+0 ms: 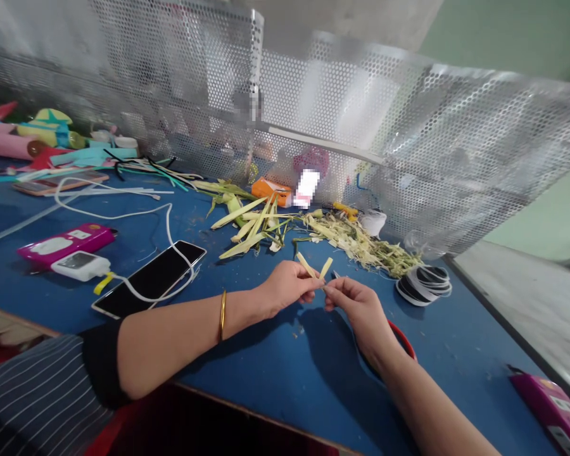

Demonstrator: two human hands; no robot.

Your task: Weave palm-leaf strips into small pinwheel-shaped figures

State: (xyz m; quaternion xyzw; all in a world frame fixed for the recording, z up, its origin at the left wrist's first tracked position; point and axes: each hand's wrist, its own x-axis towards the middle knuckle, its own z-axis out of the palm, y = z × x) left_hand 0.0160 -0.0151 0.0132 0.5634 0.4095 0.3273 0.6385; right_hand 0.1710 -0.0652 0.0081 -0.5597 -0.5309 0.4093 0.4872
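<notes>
Near the middle of the view my left hand (289,286) and my right hand (356,307) meet fingertip to fingertip over the blue table. Both pinch a pale yellow-green leaf strip (325,268), whose two ends stick up in a V above the fingers. The lower part of the strip is hidden by my fingertips. Beneath my right hand lies something with a red curved handle (403,340), mostly covered; a thin pointed tip shows just beyond the fingers. Beyond my hands lie loose husk leaves (247,228) and a heap of shredded pale plant fibres (356,240).
Left of my arm lie a black phone (154,278), a white cable (170,228) and a magenta power strip (69,244). A striped ribbon roll (424,285) sits at the right. Perforated silver sheeting (332,95) stands behind. Another magenta power strip (548,405) is at the lower right.
</notes>
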